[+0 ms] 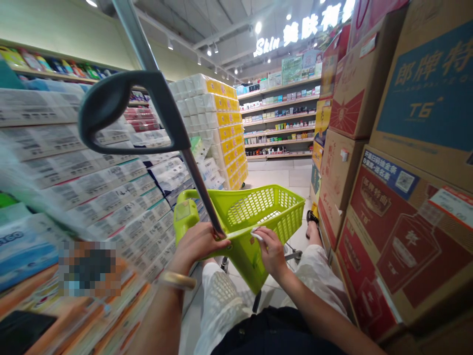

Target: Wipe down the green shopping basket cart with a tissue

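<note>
A lime-green shopping basket on wheels (266, 209) stands tilted toward me between my knees, and it looks empty. My left hand (197, 244) grips its near rim at the foot of the long metal pull handle (201, 190), which ends in a dark grey loop grip (111, 106) close to the camera. My right hand (271, 249) is closed on a small white cloth (255, 233) pressed against the same rim, further right. A gold bangle (177, 281) circles my left wrist.
Stacked packs of tissue paper (92, 177) line the left side. Red and brown cartons (399, 187) are piled high on the right. The narrow tiled aisle (277, 175) runs ahead to shelves of bottles (284, 123). My legs in white trousers (221, 305) fill the floor below.
</note>
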Motion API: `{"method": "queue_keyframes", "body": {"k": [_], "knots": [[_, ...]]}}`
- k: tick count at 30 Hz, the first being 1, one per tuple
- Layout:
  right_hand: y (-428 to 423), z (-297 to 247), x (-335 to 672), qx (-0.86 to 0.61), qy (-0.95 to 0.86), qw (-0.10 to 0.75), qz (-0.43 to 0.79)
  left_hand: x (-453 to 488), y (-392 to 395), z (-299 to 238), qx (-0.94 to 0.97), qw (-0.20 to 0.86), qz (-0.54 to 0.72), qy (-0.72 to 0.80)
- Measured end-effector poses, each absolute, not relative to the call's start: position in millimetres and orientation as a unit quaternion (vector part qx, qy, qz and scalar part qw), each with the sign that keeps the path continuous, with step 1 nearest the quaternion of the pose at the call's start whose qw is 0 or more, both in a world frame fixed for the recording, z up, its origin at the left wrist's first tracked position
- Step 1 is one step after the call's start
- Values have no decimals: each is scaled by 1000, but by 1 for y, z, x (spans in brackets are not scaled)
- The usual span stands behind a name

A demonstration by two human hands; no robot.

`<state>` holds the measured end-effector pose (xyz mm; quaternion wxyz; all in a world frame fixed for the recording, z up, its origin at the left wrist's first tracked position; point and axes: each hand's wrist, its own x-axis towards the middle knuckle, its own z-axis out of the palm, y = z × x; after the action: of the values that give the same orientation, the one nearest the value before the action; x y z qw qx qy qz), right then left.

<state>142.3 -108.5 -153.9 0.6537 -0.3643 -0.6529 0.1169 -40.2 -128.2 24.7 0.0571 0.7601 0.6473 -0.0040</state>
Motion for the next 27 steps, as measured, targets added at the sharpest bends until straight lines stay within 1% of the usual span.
{"method": "queue_keyframes", "body": {"k": [2, 8, 14, 20, 25, 27], "knots": [[-108, -154, 141, -381, -640, 657, 115, -40, -128, 25, 760, 61, -5, 647], [-121, -150, 134, -268, -718, 632, 114, -39, -128, 24, 759, 63, -6, 648], [-110, -174, 137, -405, -630, 654, 109, -40, -127, 23, 759, 57, -2, 648], [-113, -184, 128, -352, -692, 616, 137, -40, -127, 23, 755, 64, 3, 653], [-109, -190, 138, -412, -642, 633, 132, -39, -128, 24, 755, 67, 1, 653], [-110, -190, 134, -406, -652, 626, 135, -39, -128, 25, 754, 70, 2, 653]]}}
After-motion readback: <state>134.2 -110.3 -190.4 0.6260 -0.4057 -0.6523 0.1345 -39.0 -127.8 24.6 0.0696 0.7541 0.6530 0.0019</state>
